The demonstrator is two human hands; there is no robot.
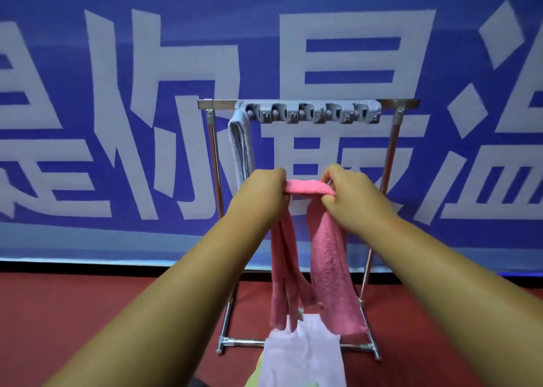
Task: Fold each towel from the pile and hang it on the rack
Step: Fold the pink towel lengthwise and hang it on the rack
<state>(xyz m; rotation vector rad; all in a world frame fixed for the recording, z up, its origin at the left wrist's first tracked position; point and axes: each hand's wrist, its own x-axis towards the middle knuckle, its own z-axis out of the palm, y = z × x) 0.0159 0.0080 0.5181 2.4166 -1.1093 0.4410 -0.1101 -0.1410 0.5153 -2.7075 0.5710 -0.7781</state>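
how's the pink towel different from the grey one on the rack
The pink towel is held in the air by the left hand and right hand, below the top bar; the grey towel already hangs from the rack at the left end of its clip strip. The pink towel's two halves hang apart, while the grey towel hangs as one narrow folded strip. Both hang lengthwise, folded over at the top.

Two bare forearms reaching in from the lower corners, no sleeves, no watch, no rings or bands. Left hand [263, 194] and right hand [351, 198] ungloved, fingers [329, 175] short-nailed as far as visible.
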